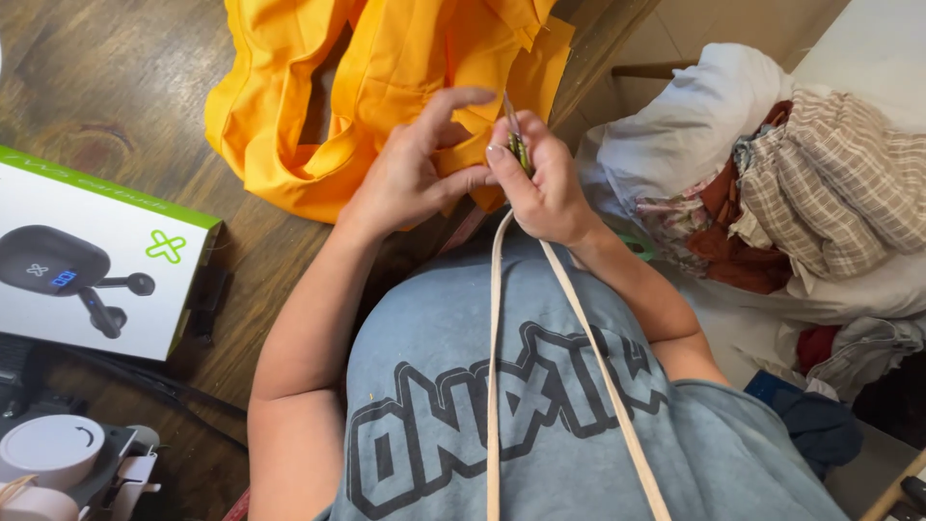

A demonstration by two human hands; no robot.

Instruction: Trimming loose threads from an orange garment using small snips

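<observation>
**Small tool worked at the edge of orange cloth**

The orange fabric [386,87] lies bunched on the wooden table [116,87], its near edge drawn up to the person's chest. At that edge the right hand [545,188] is clenched around a small metal tool [516,140], which looks like snips or a seam ripper, tip pointing up. The left hand [410,174], just left of the tool, pinches the fabric edge, fingers partly spread. Doing this well likely means keeping the cloth taut between the fingers and the tip clear of the fingertips. A beige tape [497,367] hangs below the fabric. A white product box [96,260] sits well left of it; a pile of clothes [801,183] lies right.
</observation>
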